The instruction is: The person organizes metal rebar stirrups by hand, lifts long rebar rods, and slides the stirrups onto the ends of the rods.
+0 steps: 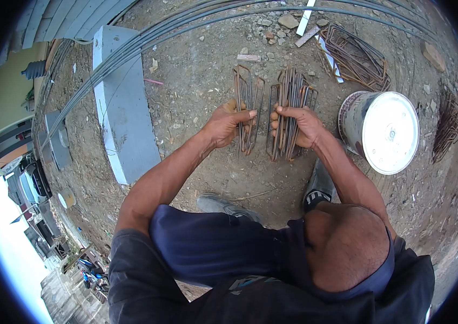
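Note:
My left hand [224, 125] is closed around a small bunch of rusty rebar stirrups [238, 81], bent into narrow rectangles. A thicker bundle of the same stirrups [292, 85] is gripped in my right hand [305, 127], its thumb lying across the front. Both bunches are held upright side by side above the dirt, with a narrow gap between them. The fingers of each hand are partly hidden behind the bars.
A white-lidded bucket [392, 132] stands to the right. Stirrup piles [358, 58] lie at the upper right, with more [446, 127] at far right. Long steel bars [186, 26] arc across the top, over a grey slab [126, 116] on the left. My shoes [223, 204] are below.

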`<control>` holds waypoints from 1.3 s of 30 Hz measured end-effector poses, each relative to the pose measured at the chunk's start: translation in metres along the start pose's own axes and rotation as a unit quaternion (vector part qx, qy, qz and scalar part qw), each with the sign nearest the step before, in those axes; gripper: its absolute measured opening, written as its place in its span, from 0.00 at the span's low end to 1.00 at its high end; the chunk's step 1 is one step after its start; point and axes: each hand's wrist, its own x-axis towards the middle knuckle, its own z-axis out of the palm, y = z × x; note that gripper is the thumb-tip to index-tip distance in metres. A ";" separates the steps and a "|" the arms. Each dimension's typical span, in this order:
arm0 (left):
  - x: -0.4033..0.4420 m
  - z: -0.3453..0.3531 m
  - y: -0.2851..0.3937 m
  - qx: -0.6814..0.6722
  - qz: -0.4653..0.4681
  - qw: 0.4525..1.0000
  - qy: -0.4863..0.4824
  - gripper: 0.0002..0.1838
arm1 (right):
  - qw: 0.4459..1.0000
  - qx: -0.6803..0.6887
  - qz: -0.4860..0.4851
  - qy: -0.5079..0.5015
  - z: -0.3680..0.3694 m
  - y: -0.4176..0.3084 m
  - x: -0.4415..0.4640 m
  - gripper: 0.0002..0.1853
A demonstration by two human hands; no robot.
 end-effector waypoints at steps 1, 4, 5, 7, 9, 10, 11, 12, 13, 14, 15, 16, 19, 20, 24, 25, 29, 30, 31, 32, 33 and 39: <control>-0.002 -0.001 0.002 -0.003 0.008 1.000 -0.007 0.21 | 1.000 -0.004 -0.005 0.003 0.001 0.001 0.000 0.10; -0.004 -0.014 0.008 -0.047 0.021 0.999 -0.012 0.18 | 1.000 -0.011 -0.014 0.013 -0.001 0.004 0.003 0.11; -0.004 -0.019 0.011 -0.053 0.027 0.998 -0.010 0.17 | 1.000 -0.012 -0.016 0.018 -0.003 0.005 0.004 0.11; -0.008 -0.027 0.019 -0.064 0.039 0.997 -0.004 0.14 | 0.999 -0.031 0.003 0.018 -0.002 0.002 0.001 0.12; -0.012 -0.030 0.027 -0.077 0.052 0.996 0.011 0.12 | 0.998 -0.048 0.010 0.032 0.002 0.000 -0.001 0.12; -0.013 -0.033 0.029 -0.085 0.059 0.995 0.019 0.12 | 0.997 -0.055 0.007 0.046 0.004 0.000 -0.001 0.12; -0.012 -0.036 0.030 -0.088 0.062 0.994 0.019 0.11 | 0.996 -0.062 0.003 0.061 0.006 -0.001 -0.002 0.12; -0.011 -0.038 0.030 -0.082 0.062 0.994 0.021 0.11 | 0.997 -0.059 0.017 0.047 0.006 -0.003 -0.004 0.12; -0.009 -0.039 0.029 -0.077 0.062 0.995 0.022 0.10 | 0.997 -0.055 0.030 0.033 0.006 -0.005 -0.006 0.12; -0.009 -0.039 0.028 -0.070 0.061 0.995 0.024 0.10 | 0.998 -0.051 0.044 0.018 0.006 -0.006 -0.007 0.12; -0.009 -0.036 0.024 -0.060 0.051 0.997 0.025 0.10 | 0.998 -0.040 0.028 0.026 0.007 -0.005 -0.008 0.12; -0.007 -0.031 0.019 -0.049 0.043 0.998 0.027 0.10 | 0.999 -0.030 0.012 0.032 0.009 -0.004 -0.008 0.12; 0.001 -0.023 0.002 -0.025 0.033 0.998 0.038 0.10 | 1.000 -0.009 -0.005 0.015 0.006 -0.003 -0.005 0.11; 0.004 -0.022 -0.004 -0.019 0.032 0.998 0.043 0.10 | 1.000 -0.004 -0.005 0.004 0.003 -0.002 -0.005 0.10; 0.019 -0.011 -0.018 0.059 0.052 0.994 0.071 0.11 | 1.000 0.019 0.003 0.005 -0.005 0.000 -0.001 0.10; 0.022 -0.009 -0.018 0.077 0.048 0.992 0.090 0.12 | 1.000 0.030 0.004 -0.008 -0.008 0.002 0.001 0.10; 0.024 -0.010 -0.014 0.112 0.046 0.987 0.106 0.14 | 0.997 0.070 0.023 -0.036 -0.010 0.001 -0.003 0.10; 0.020 -0.009 -0.012 0.085 0.039 0.990 0.109 0.13 | 0.997 0.065 0.016 -0.036 -0.008 0.001 -0.004 0.10; 0.018 -0.008 -0.008 0.058 0.031 0.992 0.111 0.12 | 0.997 0.061 0.009 -0.035 -0.006 0.001 -0.005 0.10; 0.016 -0.009 -0.004 0.025 0.017 0.993 0.112 0.11 | 0.998 0.057 0.002 -0.034 -0.005 0.001 -0.005 0.11; 0.013 -0.012 0.001 -0.008 0.003 0.993 0.114 0.11 | 0.997 0.060 -0.002 -0.042 -0.005 0.002 -0.005 0.11; 0.007 -0.025 0.008 -0.048 -0.019 0.996 0.072 0.12 | 0.999 0.041 -0.010 -0.033 0.000 0.001 -0.004 0.12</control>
